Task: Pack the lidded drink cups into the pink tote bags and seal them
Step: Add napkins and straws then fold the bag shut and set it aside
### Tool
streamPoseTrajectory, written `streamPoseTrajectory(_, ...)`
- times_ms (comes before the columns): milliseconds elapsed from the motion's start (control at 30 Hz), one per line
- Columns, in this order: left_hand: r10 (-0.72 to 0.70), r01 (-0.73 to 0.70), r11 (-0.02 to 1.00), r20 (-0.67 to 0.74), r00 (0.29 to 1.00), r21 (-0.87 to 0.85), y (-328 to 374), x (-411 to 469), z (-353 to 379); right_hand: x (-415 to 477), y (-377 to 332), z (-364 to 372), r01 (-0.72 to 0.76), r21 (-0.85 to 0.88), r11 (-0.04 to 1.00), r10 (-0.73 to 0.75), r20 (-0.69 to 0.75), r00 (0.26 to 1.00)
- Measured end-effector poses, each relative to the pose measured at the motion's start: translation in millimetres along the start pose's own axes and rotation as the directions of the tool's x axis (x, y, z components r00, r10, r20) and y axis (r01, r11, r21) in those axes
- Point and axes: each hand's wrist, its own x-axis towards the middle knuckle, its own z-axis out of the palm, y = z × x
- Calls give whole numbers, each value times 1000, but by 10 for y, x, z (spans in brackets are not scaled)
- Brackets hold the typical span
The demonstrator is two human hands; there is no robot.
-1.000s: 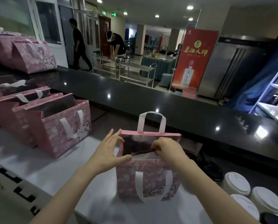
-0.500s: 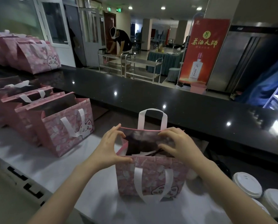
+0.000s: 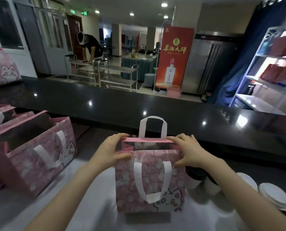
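Likely restaurant: counter (image 3: 139,104), liquor banner (image 3: 175,55)

The bag (image 3: 148,180) stands on the table (image 3: 89,207) before me, my left hand (image 3: 108,153) and right hand (image 3: 189,152) at its top corners; other bags (image 3: 39,157) left, cups (image 3: 274,195) right, counter (image 3: 105,104) behind.

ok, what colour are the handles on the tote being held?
White handles on the pink cat-print tote bag; clearest in head view.
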Motion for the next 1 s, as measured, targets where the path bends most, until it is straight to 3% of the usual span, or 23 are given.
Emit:
streamPoseTrajectory(200,108,-103,993,91,990,-60,-41,299,60,196,16,-15,-139,79,987,132,94,987)
streamPoseTrajectory(333,181,-182,983,97,979,6,-37,395,132,280,67,-11,-163,-106,981,177,141,974)
streamPoseTrajectory(433,199,-205,976,84,976,73,19,369,224,273,72,21,-157,-192,969,178,93,980)
streamPoseTrajectory(600,153,-148,987,99,983,-58,101,292,317,198,59,120,-106,-127,986,106,-7,994)
streamPoseTrajectory(667,141,-136,988,70,987,-76,102,280,319,146,57,202,-124,3,992,124,-26,992)
streamPoseTrajectory(767,132,-132,991,-12,991,-38,129,225,380,53,46,319,-131,190,973,153,-105,983)
streamPoseTrajectory(900,106,-101,994,-124,987,46,165,148,469,0,39,387,-113,217,970,153,-179,972)
streamPoseTrajectory(1000,200,-179,971,-125,972,158,140,110,466,-15,60,390,-90,166,982,119,-169,978)
